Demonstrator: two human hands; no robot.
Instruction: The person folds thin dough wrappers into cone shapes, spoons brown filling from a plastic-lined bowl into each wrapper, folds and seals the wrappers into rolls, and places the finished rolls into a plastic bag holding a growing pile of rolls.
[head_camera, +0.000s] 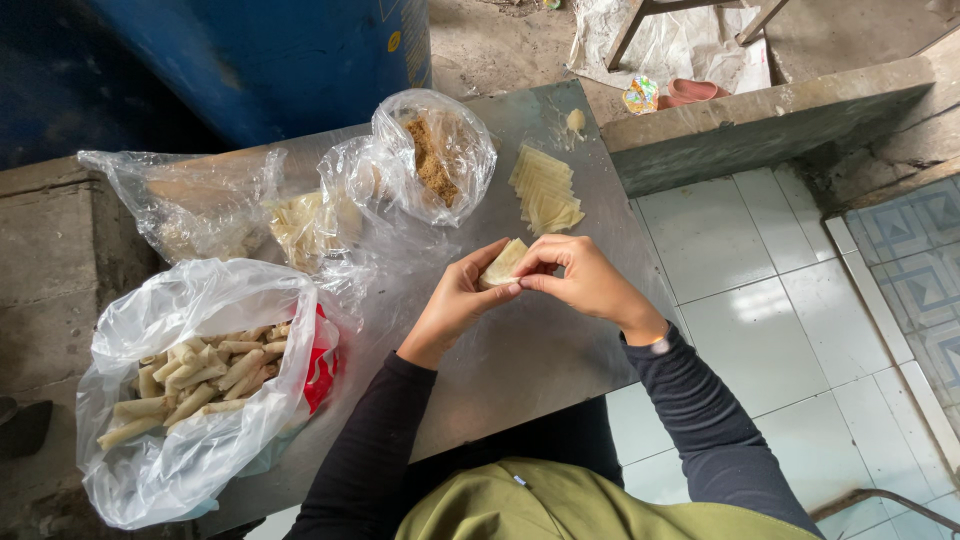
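My left hand and right hand pinch one wrapper between them, keeping its fold tight; spare wrappers wait near.

Grey metal desk on rough concrete. White tiled floor to the right, patterned blue tiles beyond it. Blue drum behind the desk. Concrete ledge, dusty ground past it. Flat daylight.

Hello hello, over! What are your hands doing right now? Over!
Left hand and right hand both pinching one pale wrapper. Wrapper stack beyond, bag of finished rolls at left. Nothing blocking the metal tabletop.
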